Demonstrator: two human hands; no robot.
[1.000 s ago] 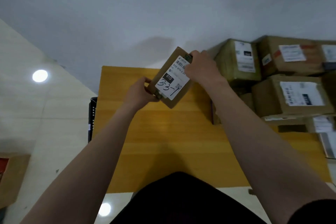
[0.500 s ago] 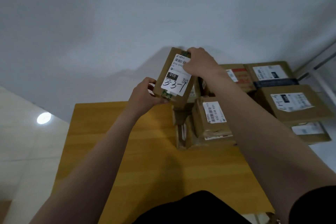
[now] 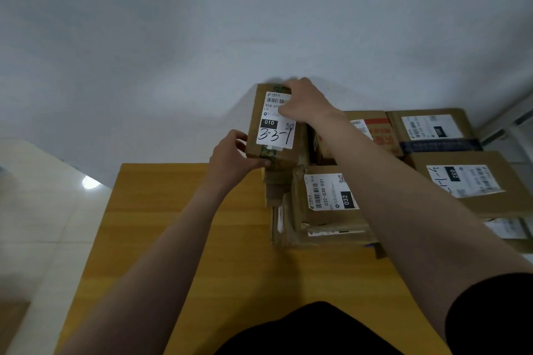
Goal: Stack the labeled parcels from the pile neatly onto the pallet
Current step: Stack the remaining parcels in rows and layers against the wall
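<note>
— Cardboard parcel (image 3: 275,135) marked 3-3-1, where is it?
— At the far edge of the yellow wooden pallet (image 3: 187,239), just beside the stacked 032 parcel (image 3: 328,196). The left hand (image 3: 230,158) curls round its near corner; the right hand (image 3: 305,104) clasps its top.

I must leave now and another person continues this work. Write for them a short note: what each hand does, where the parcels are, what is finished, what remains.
Left hand: grips the near lower corner of the parcel marked 3-3-1.
Right hand: grips its far end, partly over the label.
That parcel is at the far edge of the wooden board, beside the parcel labelled 032. Whether it already rests on the cartons below cannot be told.
Done: several labelled parcels are stacked on the right, among them the parcel labelled 012.
Left: set 3-3-1 down squarely, let go, and bring more parcels. The pile is out of view.
</note>
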